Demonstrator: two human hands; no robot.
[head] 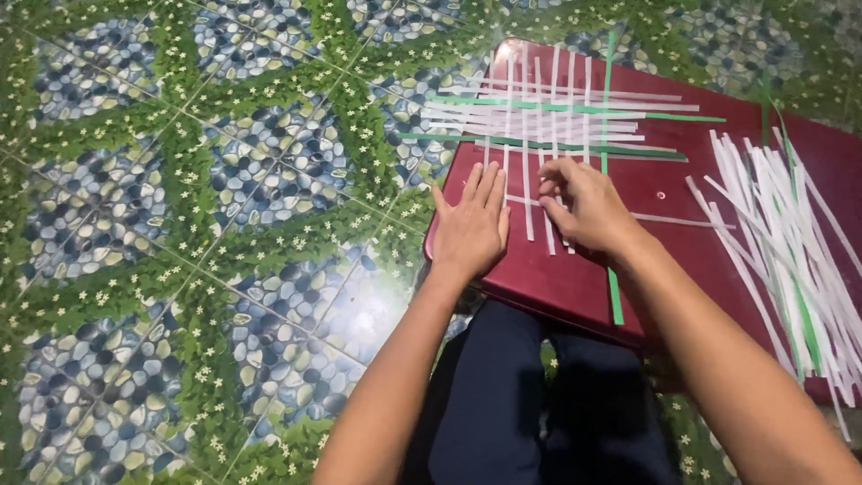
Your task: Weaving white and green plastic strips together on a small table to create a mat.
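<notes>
Dark trousers (530, 395) are seen nearest, under the red worktop (682, 224). On it the left hand (471, 224) is laid flat, fingers together, pressing beside the woven strips (548, 121). The right hand (584, 207) has its grip pinched on a white strip (548, 224) at the weave's near edge. The strip is best kept flat and straight while held down. Loose strips (781, 233) lie well apart, right.

I see both forearms bare, no sleeves, left hand (469, 229) and right hand (582, 205) ringless (dark navy trousers below)
</notes>
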